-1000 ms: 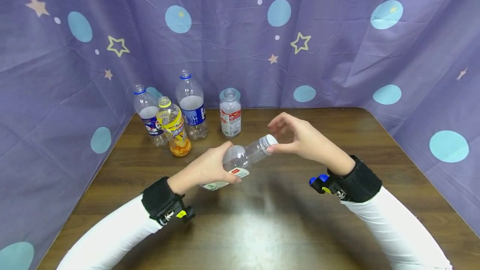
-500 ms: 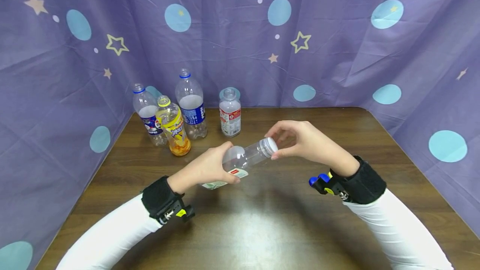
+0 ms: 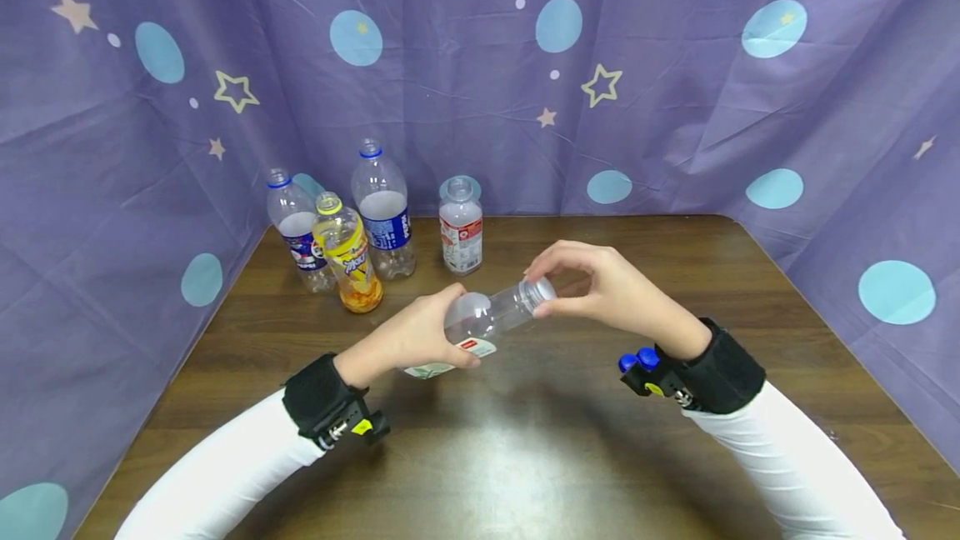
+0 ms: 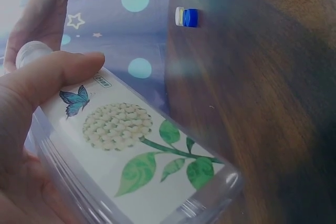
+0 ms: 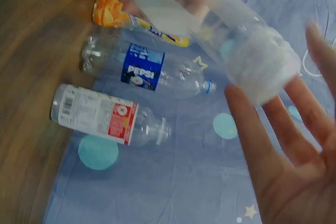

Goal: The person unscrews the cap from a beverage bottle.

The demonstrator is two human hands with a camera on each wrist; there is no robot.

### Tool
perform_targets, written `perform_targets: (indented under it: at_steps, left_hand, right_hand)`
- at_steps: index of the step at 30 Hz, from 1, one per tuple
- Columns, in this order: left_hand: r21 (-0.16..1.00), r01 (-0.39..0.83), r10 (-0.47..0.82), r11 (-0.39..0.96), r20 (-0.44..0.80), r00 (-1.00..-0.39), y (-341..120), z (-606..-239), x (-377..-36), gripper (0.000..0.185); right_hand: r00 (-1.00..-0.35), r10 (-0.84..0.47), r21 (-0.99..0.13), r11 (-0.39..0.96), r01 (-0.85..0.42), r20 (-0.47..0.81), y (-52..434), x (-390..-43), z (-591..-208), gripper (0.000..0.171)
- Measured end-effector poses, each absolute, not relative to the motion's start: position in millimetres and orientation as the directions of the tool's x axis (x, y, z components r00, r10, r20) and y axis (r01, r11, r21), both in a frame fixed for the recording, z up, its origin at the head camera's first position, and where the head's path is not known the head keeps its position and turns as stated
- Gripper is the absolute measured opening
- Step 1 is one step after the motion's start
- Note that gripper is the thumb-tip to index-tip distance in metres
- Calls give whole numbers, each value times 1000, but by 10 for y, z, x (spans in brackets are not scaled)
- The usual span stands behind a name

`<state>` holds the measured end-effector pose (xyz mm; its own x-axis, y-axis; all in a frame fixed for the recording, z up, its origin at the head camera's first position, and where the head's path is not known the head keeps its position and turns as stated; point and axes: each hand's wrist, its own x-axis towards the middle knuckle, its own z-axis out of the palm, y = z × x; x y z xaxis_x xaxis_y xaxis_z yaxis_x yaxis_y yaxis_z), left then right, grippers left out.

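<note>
Since a second ago the right hand point(image 3: 600, 290) has closed down from a spread pose above the cap to fingers curled around the white cap point(image 3: 538, 290), just right of frame center in the head view. Thumb and fingertips pinch the cap from both sides. In the right wrist view the cap point(image 5: 262, 72) sits against the fingers point(image 5: 252, 124) at center right, though that frame alone does not show a firm grip.

Left hand point(image 3: 412, 336), slightly left of center, has not shifted: it grips the body of the clear bottle point(image 3: 480, 319), fingers wrapped over the top and thumb on the near side. Bottle is held tilted above the table point(image 3: 525, 457), base low toward the left, neck raised toward the right. Left wrist view shows the thumb point(image 4: 47, 77) lying on the bottle's label point(image 4: 131, 140), which bears a butterfly, a white flower cluster and green leaves.

Outward, at center left near the back edge of the table, four bottles stand upright: a yellow-labeled bottle point(image 3: 347, 261) in front, two blue-labeled bottles point(image 3: 296, 232) point(image 3: 384, 211) just behind it, and a small red-labeled bottle point(image 3: 461, 227) to their right. A purple cloth point(image 3: 675, 90) with stars and blue dots fills the upper frame.
</note>
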<state>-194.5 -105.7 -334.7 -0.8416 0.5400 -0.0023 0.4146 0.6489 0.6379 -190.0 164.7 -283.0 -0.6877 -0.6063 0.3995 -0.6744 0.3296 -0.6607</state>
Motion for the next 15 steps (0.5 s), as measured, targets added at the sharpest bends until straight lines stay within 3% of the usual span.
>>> perform_targets:
  at_steps: [4,9,15]
  left_hand:
    - [645,411,541,644,-5,-841,-1041,-3341,-1942,68]
    - [636,410,536,654,-6,-844,-1040,-3347,-1942,69]
    - [636,415,543,650,-7,-840,-1049,-3357,-1943,69]
  right_hand:
    - [-757,-529,-639,440,-630,383,1621,-1910,-2830,29]
    - [-886,-431,-655,622,-430,173,1624,-1901,-2812,33]
    - [-900,-431,-683,637,-358,69,1633,-1885,-2797,34]
